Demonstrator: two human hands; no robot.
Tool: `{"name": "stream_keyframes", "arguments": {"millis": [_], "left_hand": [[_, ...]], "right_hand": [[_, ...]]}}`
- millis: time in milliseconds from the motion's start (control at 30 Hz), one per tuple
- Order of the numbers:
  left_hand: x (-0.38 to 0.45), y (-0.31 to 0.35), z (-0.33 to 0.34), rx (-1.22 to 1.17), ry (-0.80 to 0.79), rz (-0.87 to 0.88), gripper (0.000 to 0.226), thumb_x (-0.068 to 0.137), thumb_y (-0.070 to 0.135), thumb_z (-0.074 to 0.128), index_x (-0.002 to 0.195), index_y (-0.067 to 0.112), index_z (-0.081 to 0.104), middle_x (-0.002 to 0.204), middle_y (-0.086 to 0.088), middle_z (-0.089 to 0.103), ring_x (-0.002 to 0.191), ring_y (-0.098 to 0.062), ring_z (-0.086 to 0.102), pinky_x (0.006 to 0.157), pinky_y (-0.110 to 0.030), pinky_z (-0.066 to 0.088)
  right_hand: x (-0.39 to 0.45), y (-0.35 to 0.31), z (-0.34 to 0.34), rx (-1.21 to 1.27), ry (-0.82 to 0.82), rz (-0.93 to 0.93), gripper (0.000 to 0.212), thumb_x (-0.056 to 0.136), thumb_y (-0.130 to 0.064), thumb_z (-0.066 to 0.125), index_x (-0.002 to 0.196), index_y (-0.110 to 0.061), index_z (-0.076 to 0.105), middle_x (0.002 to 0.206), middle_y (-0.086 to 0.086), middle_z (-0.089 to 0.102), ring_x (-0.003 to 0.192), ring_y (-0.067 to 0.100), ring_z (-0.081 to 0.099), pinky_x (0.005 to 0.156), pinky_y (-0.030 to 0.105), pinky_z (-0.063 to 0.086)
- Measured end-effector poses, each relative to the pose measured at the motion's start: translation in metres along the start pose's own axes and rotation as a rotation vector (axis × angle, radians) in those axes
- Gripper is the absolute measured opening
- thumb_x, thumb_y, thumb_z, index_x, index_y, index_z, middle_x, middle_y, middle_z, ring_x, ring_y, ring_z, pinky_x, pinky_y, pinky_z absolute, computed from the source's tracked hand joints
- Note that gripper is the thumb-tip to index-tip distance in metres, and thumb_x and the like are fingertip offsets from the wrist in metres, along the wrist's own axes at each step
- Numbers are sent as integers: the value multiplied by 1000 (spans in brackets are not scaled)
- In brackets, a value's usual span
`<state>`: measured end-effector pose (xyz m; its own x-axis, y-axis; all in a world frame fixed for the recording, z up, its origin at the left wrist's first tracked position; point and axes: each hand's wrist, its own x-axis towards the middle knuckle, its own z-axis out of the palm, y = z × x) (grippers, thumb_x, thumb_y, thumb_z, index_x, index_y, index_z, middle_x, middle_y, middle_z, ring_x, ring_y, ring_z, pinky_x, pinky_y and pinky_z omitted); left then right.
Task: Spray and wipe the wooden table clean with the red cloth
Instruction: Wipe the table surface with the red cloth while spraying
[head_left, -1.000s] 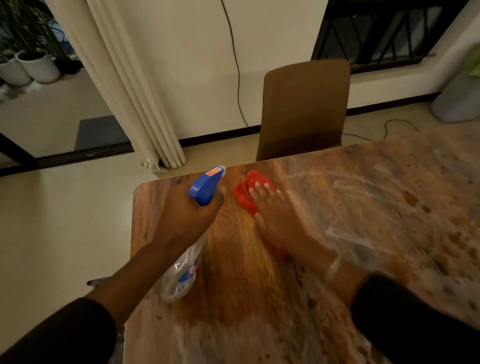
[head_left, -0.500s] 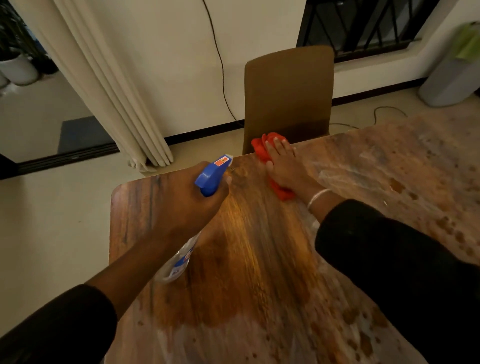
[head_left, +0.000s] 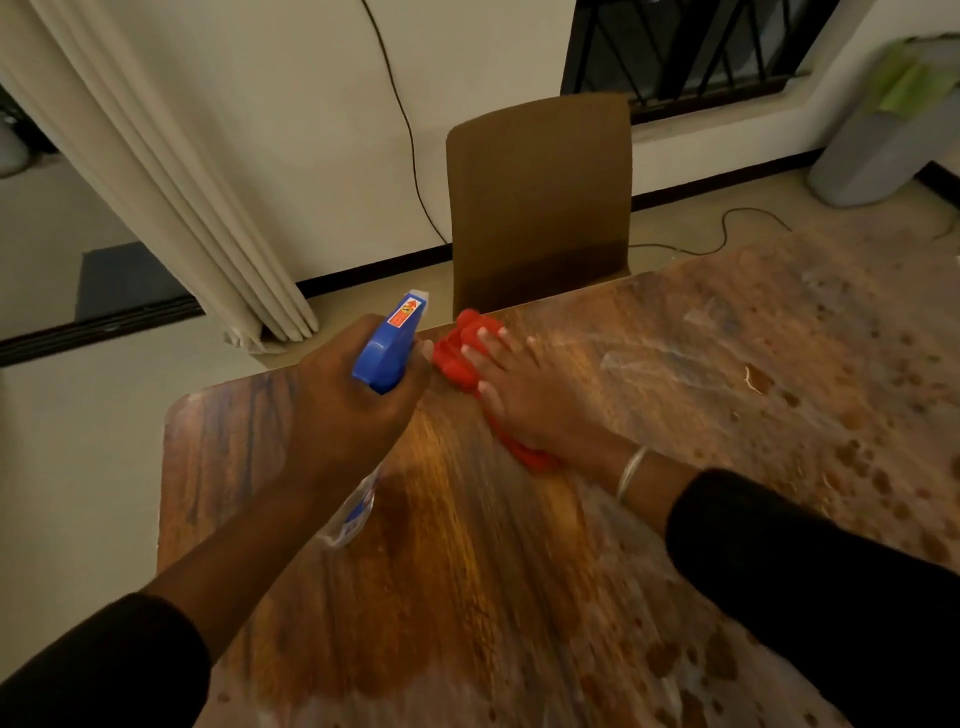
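The wooden table (head_left: 467, 571) fills the lower view; its left part shows dark, wet wood, while the right and near parts carry whitish film and brown spots. My left hand (head_left: 348, 410) grips a spray bottle (head_left: 392, 343) with a blue trigger head; its clear body shows below my wrist. My right hand (head_left: 524, 400) presses flat, fingers straight, on the red cloth (head_left: 457, 353) near the table's far edge. Part of the cloth lies hidden under my palm.
A brown chair (head_left: 540, 202) stands against the table's far edge, just behind the cloth. A cream curtain (head_left: 156, 171) hangs at the left, a cable (head_left: 727, 223) trails over the floor, and a grey bin (head_left: 883, 140) stands at the far right.
My right hand slid the red cloth away to the far edge, then left toward the spray bottle. My left hand kept its hold on the bottle.
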<state>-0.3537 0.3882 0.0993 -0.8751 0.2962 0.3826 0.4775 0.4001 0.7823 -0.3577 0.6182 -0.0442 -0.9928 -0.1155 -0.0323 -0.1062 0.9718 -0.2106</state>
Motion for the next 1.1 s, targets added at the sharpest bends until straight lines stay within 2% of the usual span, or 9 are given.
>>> {"name": "stream_keyframes", "arguments": {"millis": [100, 233, 400, 500, 600, 767, 833, 1000, 1100], "left_hand": [[0, 6, 0, 21, 25, -37, 21, 87, 53, 54, 97, 34, 53, 74, 3, 59, 65, -22, 61, 64, -43, 57], [-3, 15, 0, 11, 51, -41, 7, 87, 52, 55, 93, 55, 53, 76, -3, 63, 69, -26, 64, 67, -50, 58], [-1, 21, 6, -7, -87, -113, 21, 90, 37, 63, 101, 20, 59, 81, -10, 66, 71, -29, 67, 67, -54, 58], [-3, 27, 13, 14, -102, -93, 13, 91, 28, 65, 100, 22, 57, 79, -5, 64, 68, -24, 65, 65, -46, 60], [-15, 35, 16, 25, -99, -75, 18, 91, 27, 65, 104, 17, 59, 80, -3, 63, 69, -18, 62, 64, -32, 56], [-34, 40, 15, 0, -159, -116, 34, 91, 23, 66, 116, 2, 60, 92, -8, 64, 75, -16, 58, 71, -26, 50], [-36, 41, 10, -13, -156, -93, 31, 92, 22, 64, 115, 3, 60, 91, -8, 64, 74, -15, 58, 69, -22, 48], [-38, 42, -7, -75, -114, -68, 13, 93, 18, 62, 102, 9, 59, 79, -8, 61, 67, -17, 57, 61, -16, 49], [-32, 38, -11, -89, -129, -114, 9, 93, 16, 62, 99, 15, 56, 76, -4, 60, 64, -17, 57, 59, -14, 48]], "right_hand": [[37, 46, -25, 38, 17, 264, 60, 112, -44, 18, 167, -24, 11, 176, 7, 4, 162, 29, -2, 130, 56, 5], [25, 32, -23, 26, 43, 196, 58, 113, -38, 24, 167, -21, 14, 175, 9, 5, 162, 28, 0, 131, 52, 6], [-99, -28, 12, 41, 57, -22, 59, 111, -36, 32, 167, -28, 16, 176, 3, 4, 163, 24, -1, 132, 48, 4], [-168, -37, 26, 20, 54, -91, 62, 106, -33, 40, 166, -27, 22, 176, 3, 11, 162, 24, 7, 131, 44, 5], [-166, -19, 16, -3, -24, -102, 60, 109, -34, 35, 166, -28, 20, 176, 1, 8, 163, 21, 4, 131, 45, 5], [-67, 30, -28, 2, 1, 291, 59, 112, -39, 20, 167, -22, 9, 176, 7, 2, 162, 26, 0, 131, 52, 8], [-56, 41, -33, -10, 8, 339, 60, 112, -39, 22, 168, -20, 9, 175, 10, 3, 162, 29, 2, 131, 51, 9], [-158, 5, 1, 33, -12, 161, 60, 111, -43, 21, 167, -32, 4, 175, -1, -9, 161, 20, -12, 132, 47, 1], [-240, 2, 8, 57, -46, 94, 59, 112, -43, 22, 167, -35, 4, 176, -7, -7, 162, 18, -7, 130, 46, 2]]}}
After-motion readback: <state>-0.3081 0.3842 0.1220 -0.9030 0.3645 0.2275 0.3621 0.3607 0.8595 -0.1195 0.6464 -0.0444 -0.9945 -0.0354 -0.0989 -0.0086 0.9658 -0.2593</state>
